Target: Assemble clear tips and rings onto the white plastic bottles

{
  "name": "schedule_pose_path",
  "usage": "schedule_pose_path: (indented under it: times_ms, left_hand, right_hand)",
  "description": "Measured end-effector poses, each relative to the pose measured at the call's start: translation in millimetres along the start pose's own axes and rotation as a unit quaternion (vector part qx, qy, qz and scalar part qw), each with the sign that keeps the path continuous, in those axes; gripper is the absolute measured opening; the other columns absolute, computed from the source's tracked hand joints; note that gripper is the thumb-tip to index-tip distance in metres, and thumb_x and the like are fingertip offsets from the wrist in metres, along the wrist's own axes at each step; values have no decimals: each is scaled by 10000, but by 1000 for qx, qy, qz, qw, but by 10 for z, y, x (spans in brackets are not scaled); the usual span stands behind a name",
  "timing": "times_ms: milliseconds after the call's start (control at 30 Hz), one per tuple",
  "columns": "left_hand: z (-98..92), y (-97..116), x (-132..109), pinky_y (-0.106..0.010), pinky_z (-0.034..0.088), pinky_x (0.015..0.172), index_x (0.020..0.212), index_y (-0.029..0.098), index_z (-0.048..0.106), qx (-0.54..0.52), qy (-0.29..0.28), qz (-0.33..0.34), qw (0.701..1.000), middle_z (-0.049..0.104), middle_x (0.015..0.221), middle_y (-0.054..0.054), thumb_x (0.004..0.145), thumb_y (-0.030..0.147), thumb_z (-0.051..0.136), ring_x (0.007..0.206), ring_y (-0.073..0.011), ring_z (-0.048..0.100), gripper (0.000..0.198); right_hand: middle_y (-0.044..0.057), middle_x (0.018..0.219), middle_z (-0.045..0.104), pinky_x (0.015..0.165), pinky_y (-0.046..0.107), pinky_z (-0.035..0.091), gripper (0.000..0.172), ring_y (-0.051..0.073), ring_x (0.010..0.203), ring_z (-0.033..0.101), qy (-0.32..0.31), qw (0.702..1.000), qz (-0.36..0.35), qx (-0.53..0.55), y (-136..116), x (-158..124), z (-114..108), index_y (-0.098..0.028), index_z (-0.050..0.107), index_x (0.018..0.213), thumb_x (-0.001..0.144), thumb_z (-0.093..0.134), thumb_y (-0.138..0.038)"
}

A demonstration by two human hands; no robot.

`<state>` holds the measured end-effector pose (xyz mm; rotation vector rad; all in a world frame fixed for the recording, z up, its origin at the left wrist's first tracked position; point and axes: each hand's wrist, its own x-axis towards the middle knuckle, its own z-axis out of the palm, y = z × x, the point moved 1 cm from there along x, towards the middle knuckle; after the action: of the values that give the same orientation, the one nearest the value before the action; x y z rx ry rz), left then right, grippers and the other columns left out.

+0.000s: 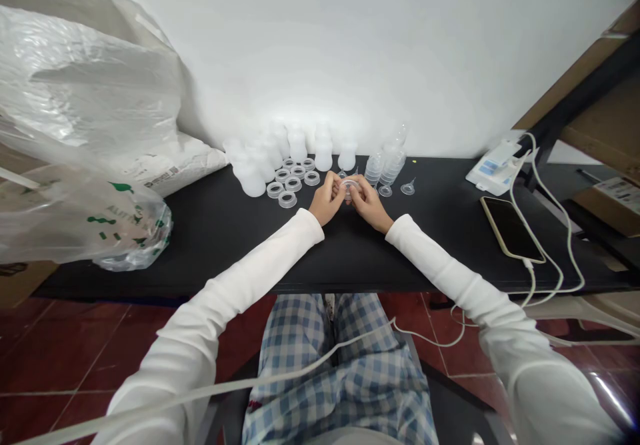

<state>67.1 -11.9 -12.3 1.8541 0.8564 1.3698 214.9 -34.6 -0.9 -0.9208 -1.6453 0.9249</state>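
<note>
My left hand (327, 198) and my right hand (369, 203) meet above the black table, both closed round one clear plastic bottle ring (349, 183). Fingers partly cover it, and I cannot tell whether anything sits inside. To the left of my hands lie several loose clear rings (287, 199), with white bottles (323, 146) standing behind them along the wall. Just right of my right hand are stacks of clear caps (393, 164). A clear bottle teat (409, 187) lies on the table beside them, and another clear piece (385, 191) is close by.
A phone (513, 229) with a white cable lies on the right, near a white power strip (495, 167). Large plastic bags (130, 225) fill the table's left end. A white cable (300, 368) crosses over my lap. Cardboard boxes (607, 198) sit far right.
</note>
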Motion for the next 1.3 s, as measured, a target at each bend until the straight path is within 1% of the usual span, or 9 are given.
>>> schedule_pose_path:
  times_ms: [233,367,533,633,700,767,867,1067,1300]
  left_hand:
    - [17,-21,17,-271,442,593,875,231,473,48,9,17,999,573,653,31,954,492,598,565,-125,536,301]
    - [33,-5,21,-268,438,593,866,231,470,47,10,23,999,568,649,35,945,487,614,560,-120,527,304]
    - [11,-10,19,-247,458,598,894,223,477,34,10,5,999,575,701,30,944,527,592,595,-104,538,329]
    - [-1,-40,15,-249,492,641,952,218,471,14,0,13,1000,610,788,6,932,550,595,659,-108,585,355]
    - [1,-62,13,-257,515,679,991,216,462,6,-8,27,1000,638,869,-22,924,559,598,732,-122,629,375]
    - [9,-79,13,-266,530,704,1015,214,460,5,-9,39,999,654,921,-44,924,560,594,788,-137,657,382]
    - [22,-88,12,-268,539,713,1015,211,468,12,1,51,999,664,929,-49,929,540,596,796,-140,668,364]
    - [36,-64,7,-250,524,657,971,210,498,29,28,49,998,665,855,-18,913,438,652,699,-119,633,281]
    - [37,-44,16,-250,528,706,981,209,539,-9,33,3,999,688,891,-18,881,357,693,772,-127,654,235]
  right_hand:
    - [8,762,564,512,283,430,540,165,679,563,6,999,19,26,16,37,5,-249,522,1036,838,607,-743]
    - [-5,722,536,495,278,419,534,161,660,546,19,999,32,30,33,35,10,-260,530,1032,835,614,-749]
    - [-18,746,525,507,259,424,508,135,648,526,21,999,22,28,38,2,21,-254,511,1029,871,585,-731]
    - [-8,789,544,547,263,454,496,145,700,545,8,1000,21,16,26,-19,8,-254,516,1097,898,567,-706]
    - [11,848,572,609,279,490,494,159,765,568,5,1000,13,-1,21,-22,-7,-250,524,1123,911,555,-696]
    - [36,928,599,692,303,517,495,176,842,587,10,1000,-12,-22,23,-14,-20,-241,538,1115,921,536,-696]
    - [61,1017,620,784,334,523,485,195,913,597,26,997,-54,-49,39,4,-22,-231,559,1092,930,530,-687]
    - [56,1008,643,827,357,532,430,203,900,616,40,996,-62,-46,51,10,8,-235,563,1057,941,541,-649]
    - [55,1007,646,856,362,543,450,205,928,616,59,996,-49,-37,52,2,29,-229,566,1072,931,549,-656]
